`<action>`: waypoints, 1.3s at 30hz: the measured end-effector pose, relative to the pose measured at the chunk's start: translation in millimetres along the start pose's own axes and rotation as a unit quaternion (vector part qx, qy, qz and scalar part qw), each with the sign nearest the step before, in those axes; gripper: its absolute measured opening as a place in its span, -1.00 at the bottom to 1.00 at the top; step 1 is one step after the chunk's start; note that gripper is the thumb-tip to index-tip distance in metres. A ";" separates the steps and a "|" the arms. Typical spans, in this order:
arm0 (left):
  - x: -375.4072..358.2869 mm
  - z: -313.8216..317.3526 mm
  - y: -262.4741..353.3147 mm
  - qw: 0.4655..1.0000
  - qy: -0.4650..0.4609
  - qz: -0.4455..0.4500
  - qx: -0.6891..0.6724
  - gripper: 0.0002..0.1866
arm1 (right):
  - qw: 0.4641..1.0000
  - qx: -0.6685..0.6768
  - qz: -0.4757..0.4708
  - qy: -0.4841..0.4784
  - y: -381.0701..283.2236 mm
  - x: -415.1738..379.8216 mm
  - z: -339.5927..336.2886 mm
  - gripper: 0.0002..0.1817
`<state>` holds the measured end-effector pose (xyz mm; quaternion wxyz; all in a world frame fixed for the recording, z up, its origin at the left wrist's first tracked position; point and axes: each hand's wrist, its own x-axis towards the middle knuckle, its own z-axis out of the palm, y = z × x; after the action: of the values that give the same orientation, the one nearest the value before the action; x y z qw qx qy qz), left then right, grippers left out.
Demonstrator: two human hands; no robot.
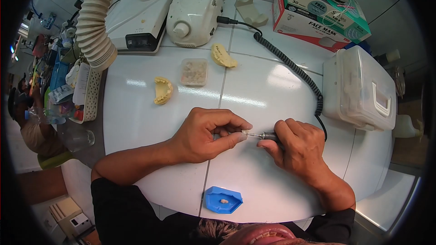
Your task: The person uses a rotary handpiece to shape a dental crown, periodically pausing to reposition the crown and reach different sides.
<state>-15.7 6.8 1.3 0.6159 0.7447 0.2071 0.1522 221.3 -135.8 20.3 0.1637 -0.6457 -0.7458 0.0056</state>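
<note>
A blue tray [212, 201] lay near. Past it, the left hand [204, 134] pinched a tiny white piece [245, 132] between finger and thumb, and the right hand [297, 147] held a drill [271, 139] in curled fingers, its tip [255, 134] at the piece. Yellow tooth molds [169, 91] sat farther off.

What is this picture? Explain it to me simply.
This is one picture from a camera worn on a person's head, looking forward and down. No robot works here: the bare left hand pinches a small pale piece, and the bare right hand holds a drill-like tool, its tip at that piece. On the white table lie a yellow tooth mold, a second yellow mold, a clear box and a blue tray with another little piece inside.
</note>
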 end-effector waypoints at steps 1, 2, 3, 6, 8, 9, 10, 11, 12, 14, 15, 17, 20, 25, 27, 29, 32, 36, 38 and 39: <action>0.0 0.0 0.2 1.000 -0.001 -0.002 0.001 -0.76 | 1.000 0.000 0.000 -0.002 -0.2 0.0 -0.4 -0.41; 0.2 0.0 0.3 1.000 -0.003 -0.002 -0.002 -0.77 | 1.000 0.000 0.000 -0.003 -0.3 0.0 -0.6 -0.41; 0.3 0.2 -0.1 1.000 -0.004 -0.002 -0.004 -0.77 | 1.000 -0.001 -0.001 -0.001 -0.2 -0.2 0.2 -0.40; 0.4 0.1 2.2 1.000 -0.008 -0.011 -0.012 -0.78 | 1.000 -0.003 -0.002 0.000 -0.2 0.0 0.5 -0.40; 0.4 0.0 2.4 1.000 -0.011 -0.015 -0.016 -0.78 | 1.000 -0.001 -0.001 -0.002 -0.1 -0.2 0.6 -0.40; 0.5 0.0 2.0 1.000 -0.013 -0.014 -0.017 -0.79 | 1.000 -0.002 0.000 -0.003 -0.3 -0.2 0.5 -0.40; 0.7 -0.2 1.6 1.000 -0.015 -0.013 -0.019 -0.79 | 1.000 -0.003 0.000 -0.003 -0.5 0.2 0.2 -0.40; 0.9 0.1 1.0 1.000 -0.008 -0.014 -0.019 -0.80 | 1.000 -0.003 0.000 -0.004 -0.7 0.3 0.1 -0.41; 0.7 0.9 0.2 1.000 -0.001 -0.016 -0.019 -0.80 | 1.000 -0.003 -0.001 -0.002 -0.8 0.4 0.2 -0.41; 0.3 1.7 -1.2 1.000 0.005 -0.018 -0.022 -0.81 | 1.000 -0.002 -0.001 0.001 -0.9 0.4 0.2 -0.41; 0.1 1.9 -1.9 1.000 0.005 -0.017 -0.023 -0.80 | 1.000 -0.001 -0.001 -0.001 -0.8 -0.1 0.4 -0.41; 0.5 1.4 -2.3 1.000 0.005 -0.015 -0.025 -0.80 | 1.000 -0.001 -0.002 -0.001 0.1 0.1 1.1 -0.41; 0.7 1.6 -2.0 0.999 -0.002 -0.017 -0.031 -0.81 | 1.000 0.000 0.005 -0.002 -0.5 0.1 0.0 -0.42; 0.8 -0.3 -0.6 0.999 -0.017 -0.015 -0.023 -0.81 | 1.000 -0.005 0.004 0.001 -0.5 -0.4 1.8 -0.42; 0.6 0.0 -0.5 0.999 -0.016 -0.017 -0.027 -0.80 | 1.000 -0.006 0.005 0.002 -0.8 -1.0 2.0 -0.42; 0.8 0.0 -0.8 0.999 -0.016 -0.015 -0.026 -0.80 | 1.000 -0.010 0.001 0.005 -0.6 -0.6 1.9 -0.42; 0.2 0.0 -1.6 1.000 -0.018 -0.009 -0.019 -0.80 | 1.000 -0.010 0.005 0.001 -0.4 -0.7 1.9 -0.43; -0.1 -0.2 -1.0 1.000 -0.015 -0.005 -0.015 -0.79 | 1.000 -0.017 0.002 0.006 -1.4 0.3 0.9 -0.43; -0.4 0.0 -1.5 1.000 -0.015 -0.009 -0.016 -0.79 | 1.000 -0.017 0.000 0.006 -1.7 0.2 0.9 -0.44; -0.3 0.0 -1.5 1.000 -0.015 -0.011 -0.017 -0.79 | 1.000 -0.018 0.001 0.007 -1.7 0.1 1.0 -0.44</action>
<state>-16.1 6.9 -0.1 0.6333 0.7338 0.2035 0.1382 219.4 -135.7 19.7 0.1573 -0.6494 -0.7439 -0.0117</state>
